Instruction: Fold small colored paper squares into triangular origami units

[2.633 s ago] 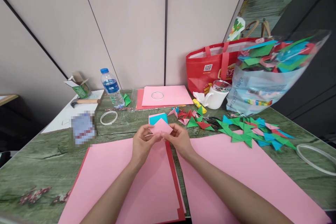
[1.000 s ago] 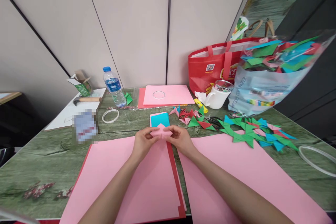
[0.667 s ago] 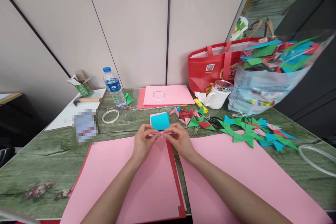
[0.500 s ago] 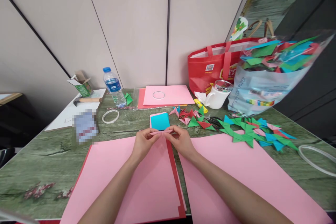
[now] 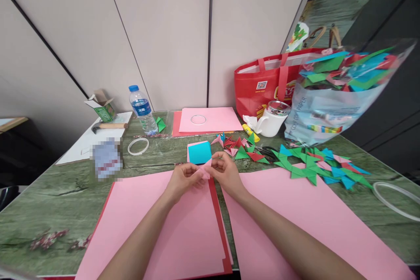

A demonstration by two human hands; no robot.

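Observation:
A small folded piece of pink paper [image 5: 205,169] is held between my two hands, just above the top edge of the large pink sheets [image 5: 183,227]. My left hand [image 5: 182,180] pinches its lower left side between thumb and fingers. On the other side, my right hand [image 5: 226,172] grips the upper right part, fingers closed. The paper is tilted, its right end higher, and parts of it are hidden by the fingertips. Right behind the hands lies a stack of blue paper squares [image 5: 199,153] with a pink edge showing beneath.
Folded paper pieces [image 5: 236,143], black scissors [image 5: 269,153], linked green and blue paper shapes [image 5: 305,162] and a white ring [image 5: 397,201] lie to the right. Behind stand a white mug [image 5: 273,120], red bag [image 5: 254,87] and stuffed plastic bag [image 5: 328,113]. A water bottle [image 5: 143,109] and hammer [image 5: 110,126] are left.
The pink paper has turned from nearly level to slanting, its left end lowered and more of its face showing. My left hand has dropped slightly; my right hand has risen a little.

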